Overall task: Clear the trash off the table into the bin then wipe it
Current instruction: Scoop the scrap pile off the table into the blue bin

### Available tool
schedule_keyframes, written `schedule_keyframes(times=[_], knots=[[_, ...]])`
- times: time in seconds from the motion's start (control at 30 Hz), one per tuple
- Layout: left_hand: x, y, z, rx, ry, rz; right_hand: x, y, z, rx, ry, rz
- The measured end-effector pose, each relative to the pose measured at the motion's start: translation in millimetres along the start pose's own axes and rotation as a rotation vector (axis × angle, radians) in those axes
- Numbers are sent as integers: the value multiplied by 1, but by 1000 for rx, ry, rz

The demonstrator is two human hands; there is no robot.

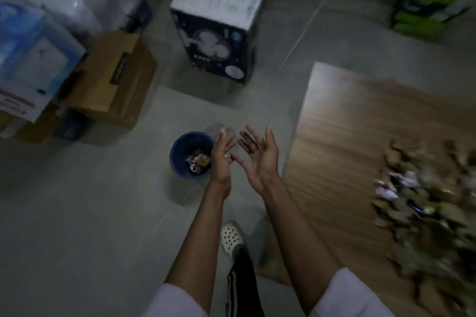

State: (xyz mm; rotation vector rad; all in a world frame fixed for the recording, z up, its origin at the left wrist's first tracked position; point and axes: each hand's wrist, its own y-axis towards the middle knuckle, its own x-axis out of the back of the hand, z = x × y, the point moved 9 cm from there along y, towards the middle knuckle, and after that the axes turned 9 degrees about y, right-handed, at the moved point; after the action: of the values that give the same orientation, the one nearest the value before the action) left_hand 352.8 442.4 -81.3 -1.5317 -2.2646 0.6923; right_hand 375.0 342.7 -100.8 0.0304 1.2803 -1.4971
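Observation:
A small blue bin [180, 152] stands on the grey floor, with crumpled wrappers and brown scraps [197, 160] lying inside. My left hand [222, 157] hovers over the bin's right rim, fingers spread, holding nothing. My right hand [258, 159] is just to its right, palm turned toward the left hand, also empty. The wooden table [342, 136] fills the right side. A blurred heap of brown scraps and white paper trash [422, 201] lies on its right part.
A dark fan box [216, 31] stands on the floor beyond the bin. Cardboard boxes [113, 85] and wrapped packages [38, 41] are stacked at the left. A thin white cable [291, 51] runs across the floor. My foot in a white clog [231, 237] is below the hands.

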Motion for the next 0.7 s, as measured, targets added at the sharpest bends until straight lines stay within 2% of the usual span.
schedule_keyframes(times=[0.13,0.27,0.4,0.5,0.57,0.63,0.7], knots=[[-98,-84,-29,-123,140,89,42,-86,96,84,-49,39],[-197,-158,-12,-167,205,175,121,-163,187,160,-256,38],[-298,-220,26,-264,376,262,222,-243,284,475,-656,-13],[-357,-257,59,-421,690,245,290,-305,343,819,-1077,-134],[-384,-283,75,-440,882,241,327,-337,363,1023,-1257,-243],[-405,-303,83,-492,1025,275,360,-351,371,1071,-1366,-401],[-422,-314,94,-524,1120,336,384,-356,374,977,-1450,-577]])
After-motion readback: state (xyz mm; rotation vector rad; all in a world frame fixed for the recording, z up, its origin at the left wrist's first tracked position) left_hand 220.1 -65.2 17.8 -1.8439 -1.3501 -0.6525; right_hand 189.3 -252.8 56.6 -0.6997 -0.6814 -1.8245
